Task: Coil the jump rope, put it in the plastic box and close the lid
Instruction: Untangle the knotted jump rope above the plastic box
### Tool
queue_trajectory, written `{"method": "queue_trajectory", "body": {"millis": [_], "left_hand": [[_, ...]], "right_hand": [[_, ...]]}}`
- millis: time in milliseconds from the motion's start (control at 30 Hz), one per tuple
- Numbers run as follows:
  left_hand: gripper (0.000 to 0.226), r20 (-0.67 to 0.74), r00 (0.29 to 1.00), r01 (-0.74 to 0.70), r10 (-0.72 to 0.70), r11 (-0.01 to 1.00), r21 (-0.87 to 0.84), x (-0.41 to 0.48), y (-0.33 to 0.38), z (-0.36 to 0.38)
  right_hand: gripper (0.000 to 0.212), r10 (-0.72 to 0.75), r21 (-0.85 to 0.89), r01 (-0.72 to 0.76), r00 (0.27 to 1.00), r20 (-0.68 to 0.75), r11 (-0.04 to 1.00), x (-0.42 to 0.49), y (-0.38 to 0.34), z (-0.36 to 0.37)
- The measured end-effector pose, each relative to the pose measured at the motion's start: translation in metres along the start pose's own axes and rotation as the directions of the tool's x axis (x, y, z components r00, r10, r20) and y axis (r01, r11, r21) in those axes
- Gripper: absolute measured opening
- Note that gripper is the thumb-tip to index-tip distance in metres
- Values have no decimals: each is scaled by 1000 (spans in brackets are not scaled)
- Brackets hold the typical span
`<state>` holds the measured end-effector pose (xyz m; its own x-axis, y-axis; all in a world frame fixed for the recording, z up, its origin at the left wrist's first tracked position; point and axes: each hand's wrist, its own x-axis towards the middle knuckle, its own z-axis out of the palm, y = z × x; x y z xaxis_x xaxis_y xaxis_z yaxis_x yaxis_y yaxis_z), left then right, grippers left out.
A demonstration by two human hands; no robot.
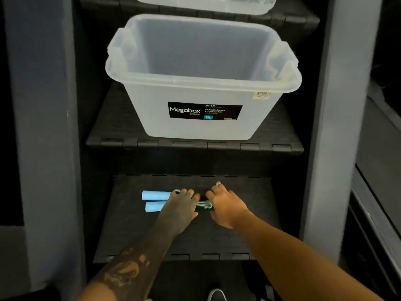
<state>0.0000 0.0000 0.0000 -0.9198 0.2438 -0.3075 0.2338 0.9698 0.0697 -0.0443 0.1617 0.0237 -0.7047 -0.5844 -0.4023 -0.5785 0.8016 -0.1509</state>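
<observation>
On the middle shelf (112, 127): translucent plastic box (147, 109), open at the top, black Megabox label (205, 111) on the near wall. Interior bare as far as can be seen from above and through the walls. On the top shelf (293, 20) behind: part of a second clear container (206, 5), cut off by the frame edge, contents impossible to tell.

Down on the lower shelf (130, 235), well apart from the box: jump rope (205, 205), greenish cord bunched into a small bundle between the two hands. Two light blue handles (154, 195) side by side, parallel, pointing left, right ends hidden.

Left hand (180, 207): palm down, fingers fairly straight and spread, lying over the handles' right ends and touching the cord bundle. Right hand (225, 207): just right of the bundle, fingers curled down onto the cord, a small loop (218, 183) poking out past the fingertips. Hands close together, almost touching across the bundle.
</observation>
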Motion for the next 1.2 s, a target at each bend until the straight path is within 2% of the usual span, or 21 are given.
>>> {"method": "queue_trajectory", "body": {"millis": [267,433,500,600,733,867,1033,1200], "left_hand": [[40,-29,999,44,-43,998,49,14,8,28],[30,-63,996,61,-60,998,16,13,9,25],[31,-80,994,71,-74,997,-44,13,8,16],[26,-94,989,90,-113,971,-224,12,5,-6],[14,-130,985,38,-114,876,-482,-4,-5,-48],[12,-151,982,-8,-110,783,-622,-27,-17,-97],[8,-366,926,-182,-93,739,-648,-56,-19,-169],[33,-600,784,-348,-158,689,-636,-82,-4,-252]], "right_hand": [[44,23,-108,-23,1000,5,994,19,-3,26],[39,12,-7,-13,998,-66,1000,18,-5,23],[37,7,55,-2,995,-96,998,16,-7,16],[35,10,135,9,990,-141,991,11,-12,-6],[28,6,258,55,973,-230,965,-2,-21,-47],[19,16,382,96,960,-279,919,-24,-31,-101],[19,-54,342,181,936,-348,922,-56,-49,-183],[28,-70,270,205,898,-434,941,-88,-61,-271]]}}
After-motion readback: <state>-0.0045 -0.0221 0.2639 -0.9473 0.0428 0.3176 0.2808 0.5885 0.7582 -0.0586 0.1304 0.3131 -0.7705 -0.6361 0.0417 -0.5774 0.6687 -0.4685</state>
